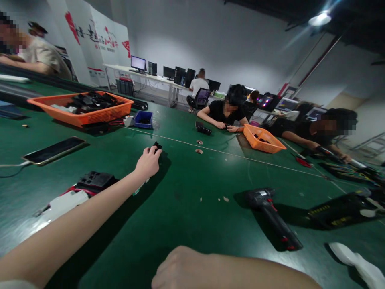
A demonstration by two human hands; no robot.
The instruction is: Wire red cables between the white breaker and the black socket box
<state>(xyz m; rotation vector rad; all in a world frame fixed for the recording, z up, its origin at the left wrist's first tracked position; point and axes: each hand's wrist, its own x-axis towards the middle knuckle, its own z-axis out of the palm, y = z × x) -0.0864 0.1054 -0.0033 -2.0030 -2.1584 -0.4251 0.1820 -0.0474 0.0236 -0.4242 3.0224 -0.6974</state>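
Note:
My left hand (147,163) reaches out over the green table, its fingers closed round a small black plastic part (157,146). Most of that part is hidden behind the fingers. At the bottom edge, my right hand (176,269) shows only its back and knuckles; its fingers are out of sight. Under and beside my left forearm lie a black ridged block (96,179) and a white piece (67,204) with red edges. A black cordless screwdriver (275,218) rests on the table to the right of my hands.
An orange basket (81,119) of black parts stands at the back left, beside a small blue bin (143,120). A phone (55,151) with a cable lies at the left. Across the table, two people work near another orange basket (261,141). A white object (357,261) lies front right.

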